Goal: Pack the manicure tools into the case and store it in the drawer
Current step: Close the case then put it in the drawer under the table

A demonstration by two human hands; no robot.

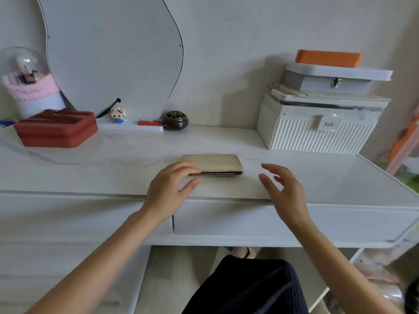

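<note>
We see a beige case lying flat & zipped shut on the white desk, near the front edge, about in the middle. Our left hand is at the case's left end. Its fingers are loose & a bit bent, w/ the tips touching or just over that end; we can't tell which. It grips nothing. Our right hand is up in the air to the right of the case, apart from it, fingers spread & relaxed, holding nothing. A thin ring shows on one finger.

Under the desk top, right below the hands, is a white drawer front, closed.

At the back left sits a red zip box. Behind it is a clear dome w/ pink fluffy stuff inside, on a white base. A wavy mirror leans at the wall. On its white ledge stand a small cat toy & a red flat thing. Just beside the ledge is a dark round pot w/ a holey lid.

At the back right is a white ribbed box w/ a tag. On top is a gray box w/ a metal clasp, & on that an orange block.

Our dark clothes show at the bottom.
</note>
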